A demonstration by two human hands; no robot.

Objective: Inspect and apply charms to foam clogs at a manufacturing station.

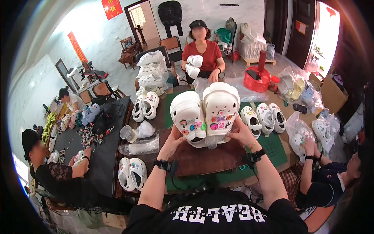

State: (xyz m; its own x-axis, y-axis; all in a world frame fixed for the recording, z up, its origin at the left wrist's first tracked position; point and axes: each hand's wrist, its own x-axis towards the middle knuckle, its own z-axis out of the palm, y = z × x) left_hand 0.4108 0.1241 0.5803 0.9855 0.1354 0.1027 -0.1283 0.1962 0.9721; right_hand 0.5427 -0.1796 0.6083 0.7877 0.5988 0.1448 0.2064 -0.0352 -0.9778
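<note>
A pair of white clogs with colourful charms is held up above the table, toes toward me. My left hand [174, 139] grips the left clog [186, 107] low on its outer side. On the other side, my right hand [242, 135] has its fingers closed on the right clog [220, 102]. See-through plastic [211, 141] hangs between the two clogs near their lower ends. Parts of more white footwear show behind and under the pair, but how they are stacked is hidden. Below lies a brown board [202, 160] on a green mat [274, 150].
White clogs [145, 106] stand at left, with another pair [132, 173] nearer me and several [265, 119] at right. Across the table a person in red [202, 50] holds white clogs. Co-workers handle footwear at both sides. A red twine roll [257, 80] stands far right.
</note>
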